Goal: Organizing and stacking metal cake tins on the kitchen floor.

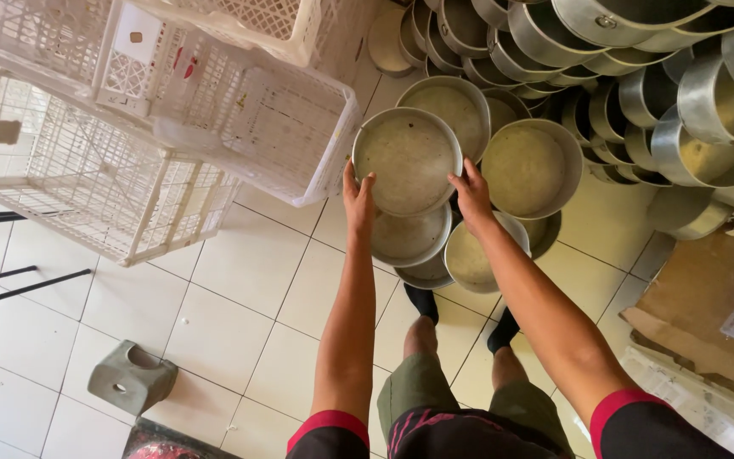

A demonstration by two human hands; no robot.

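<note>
Both my arms reach out over a tiled floor. My left hand (357, 201) grips the left rim of a round, shallow metal baking pan (407, 158), and my right hand (472, 195) grips its right rim. The pan is held up, its dull inside facing me. Right beneath it lie more round pans (409, 238) on the floor near my feet in dark socks. Another pan (527, 168) sits just to the right and one (456, 104) behind.
Stacks of many metal pans (639, 76) fill the upper right. White plastic lattice crates (155, 93) are piled at upper left. A grey concrete block (132, 376) lies on the floor at lower left. Flattened cardboard (698, 314) lies at right. Black metal legs (10, 285) show at the left edge.
</note>
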